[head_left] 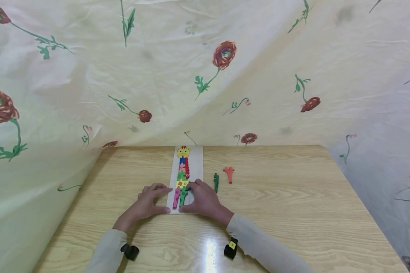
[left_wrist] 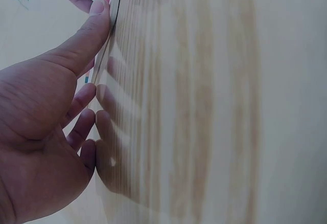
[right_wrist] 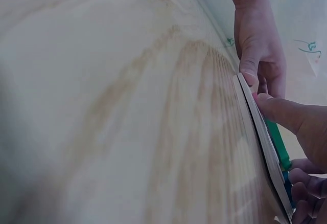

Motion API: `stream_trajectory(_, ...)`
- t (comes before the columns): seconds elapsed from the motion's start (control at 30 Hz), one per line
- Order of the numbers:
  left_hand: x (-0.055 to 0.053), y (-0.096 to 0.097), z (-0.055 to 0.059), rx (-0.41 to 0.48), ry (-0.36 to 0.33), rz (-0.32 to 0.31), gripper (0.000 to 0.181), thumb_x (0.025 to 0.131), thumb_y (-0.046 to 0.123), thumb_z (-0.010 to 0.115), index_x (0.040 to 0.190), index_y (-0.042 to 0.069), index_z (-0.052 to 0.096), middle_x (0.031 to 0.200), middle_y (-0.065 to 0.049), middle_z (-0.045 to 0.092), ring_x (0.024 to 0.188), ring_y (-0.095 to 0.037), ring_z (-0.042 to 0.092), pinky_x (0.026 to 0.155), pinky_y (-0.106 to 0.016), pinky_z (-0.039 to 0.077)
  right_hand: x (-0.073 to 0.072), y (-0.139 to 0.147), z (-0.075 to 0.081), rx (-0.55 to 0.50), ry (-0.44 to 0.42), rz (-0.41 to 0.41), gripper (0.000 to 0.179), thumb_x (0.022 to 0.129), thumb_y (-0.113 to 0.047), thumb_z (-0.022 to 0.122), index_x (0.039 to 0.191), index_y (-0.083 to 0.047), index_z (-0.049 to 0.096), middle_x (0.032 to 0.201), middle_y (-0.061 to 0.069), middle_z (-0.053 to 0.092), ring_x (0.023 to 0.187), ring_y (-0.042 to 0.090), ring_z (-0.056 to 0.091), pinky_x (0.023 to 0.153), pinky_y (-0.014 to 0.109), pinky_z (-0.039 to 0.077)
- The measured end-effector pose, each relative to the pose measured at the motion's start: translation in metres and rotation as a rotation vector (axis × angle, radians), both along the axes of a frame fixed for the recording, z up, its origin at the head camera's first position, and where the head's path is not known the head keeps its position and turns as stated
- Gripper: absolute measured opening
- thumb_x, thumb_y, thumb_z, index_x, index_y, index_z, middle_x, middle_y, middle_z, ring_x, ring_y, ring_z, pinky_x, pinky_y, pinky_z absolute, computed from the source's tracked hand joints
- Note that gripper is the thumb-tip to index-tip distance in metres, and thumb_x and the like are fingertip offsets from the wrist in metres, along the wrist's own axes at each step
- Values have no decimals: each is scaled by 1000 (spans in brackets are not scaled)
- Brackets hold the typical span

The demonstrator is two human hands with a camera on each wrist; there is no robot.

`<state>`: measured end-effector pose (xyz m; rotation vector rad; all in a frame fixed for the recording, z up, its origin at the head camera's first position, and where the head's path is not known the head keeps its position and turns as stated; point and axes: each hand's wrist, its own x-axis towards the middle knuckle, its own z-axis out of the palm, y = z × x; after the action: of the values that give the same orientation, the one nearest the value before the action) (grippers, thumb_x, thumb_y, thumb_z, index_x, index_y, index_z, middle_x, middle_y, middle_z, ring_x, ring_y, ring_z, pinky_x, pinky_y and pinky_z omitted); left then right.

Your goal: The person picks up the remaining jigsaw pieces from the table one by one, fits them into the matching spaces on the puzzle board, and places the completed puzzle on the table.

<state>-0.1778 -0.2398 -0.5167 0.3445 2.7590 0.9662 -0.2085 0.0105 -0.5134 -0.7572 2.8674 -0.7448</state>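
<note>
A wooden giraffe puzzle [head_left: 182, 175] in bright colours lies on a pale board [head_left: 196, 163], its yellow head [head_left: 183, 152] at the far end. Two leg pieces, a pink one [head_left: 175, 200] and a green one [head_left: 182, 198], stand side by side at the near end. My right hand [head_left: 206, 199] holds the green leg piece between thumb, at its foot, and index finger, near its top. Along the board's left edge rests my left hand [head_left: 145, 201], thumb at the near corner and fingers spread. The left wrist view shows that thumb [left_wrist: 84, 42] against the board's edge.
Right of the board, a dark green piece [head_left: 216, 182] and an orange-red forked piece [head_left: 229, 175] lie loose on the wooden table [head_left: 283, 197]. Flowered cloth [head_left: 171, 76] hangs behind the table and along both sides. Each wrist wears a small black camera.
</note>
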Motion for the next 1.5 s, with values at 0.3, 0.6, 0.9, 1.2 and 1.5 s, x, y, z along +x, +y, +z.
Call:
stream_trajectory(0.3,0,-1,-3,-1,20,0,67,81,40,86,143,29,62,143,-3,51,128,-31,38,101,-57,30,0,-1,-1,7,14,-6,85,67,-65,88,130,-12,66,104,-3,58,83,11,51,74,27,48)
stream_trajectory(0.6,0,0,-2,-7,-1,10,67,81,39,86,143,30,61,145,-3,50,127,-30,38,100,-55,31,1,-2,0,7,5,-5,87,67,-66,87,132,-12,66,104,-3,58,83,11,50,74,27,48)
stream_trajectory(0.9,0,0,-1,-5,-3,13,67,81,39,86,142,30,62,145,-3,50,128,-30,38,102,-57,30,-1,3,0,-45,-19,-7,86,69,-66,86,134,-13,66,104,-3,58,84,11,51,74,25,48)
stream_trajectory(1.2,1,1,0,3,-15,18,67,81,39,86,142,31,62,145,-1,50,129,-29,37,103,-55,30,-4,23,14,-270,-149,-48,62,80,-48,86,130,-17,69,105,1,60,89,15,53,76,29,50)
stream_trajectory(1.5,1,3,-1,-12,-12,35,68,80,38,88,142,32,62,145,-1,50,130,-29,36,104,-54,31,-19,60,20,-408,-50,-9,54,83,-41,86,128,-15,72,104,6,63,86,20,56,69,27,48)
